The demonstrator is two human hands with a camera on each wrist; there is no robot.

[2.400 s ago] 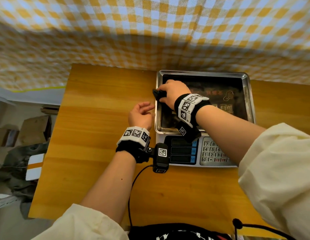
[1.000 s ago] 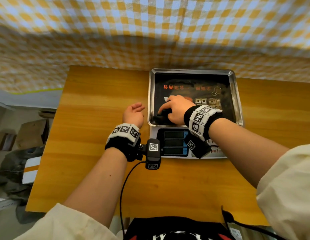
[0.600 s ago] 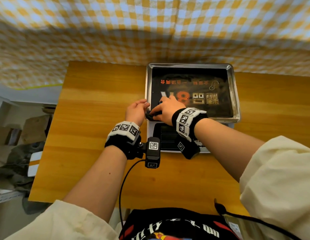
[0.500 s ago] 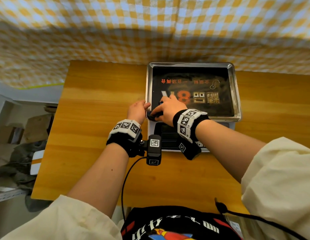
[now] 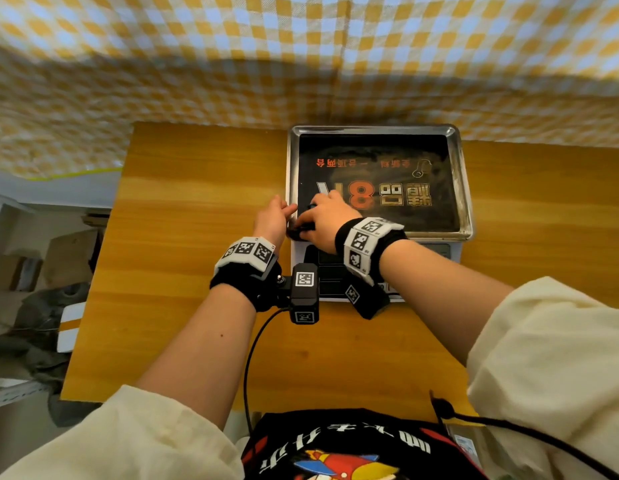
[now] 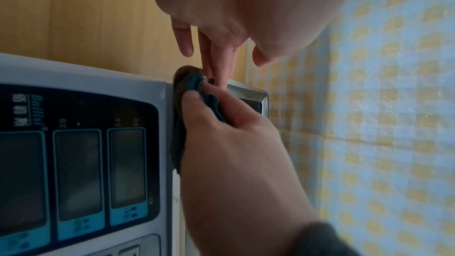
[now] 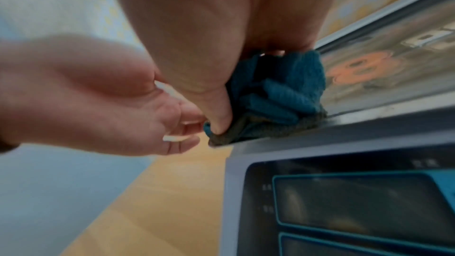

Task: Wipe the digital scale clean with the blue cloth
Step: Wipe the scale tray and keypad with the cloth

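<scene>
The digital scale (image 5: pixel 464 188) stands at the back of the wooden table, a steel pan with a black printed sheet on top. Its display panel (image 6: pixel 78 163) (image 7: pixel 357 201) faces me. My right hand (image 5: pixel 323 220) (image 6: pixel 234 143) grips the bunched blue cloth (image 5: pixel 296 233) (image 6: pixel 189 83) (image 7: pixel 283 89) and presses it on the pan's near-left corner, thumb on the cloth's edge. My left hand (image 5: pixel 271 220) (image 7: pixel 98 94) sits against the scale's left side. Its straight fingers (image 6: pixel 209 59) touch the cloth and the pan's corner.
The wooden table (image 5: pixel 197 271) ends at its left edge above floor clutter (image 5: pixel 31 289). A yellow-and-white checked sheet (image 5: pixel 301 64) hangs behind the scale. A black cable (image 5: pixel 249 358) runs from my left wrist camera toward my body.
My right hand slid the cloth from the pan's near edge to its near-left corner. My left hand moved in from the table to touch that corner.
</scene>
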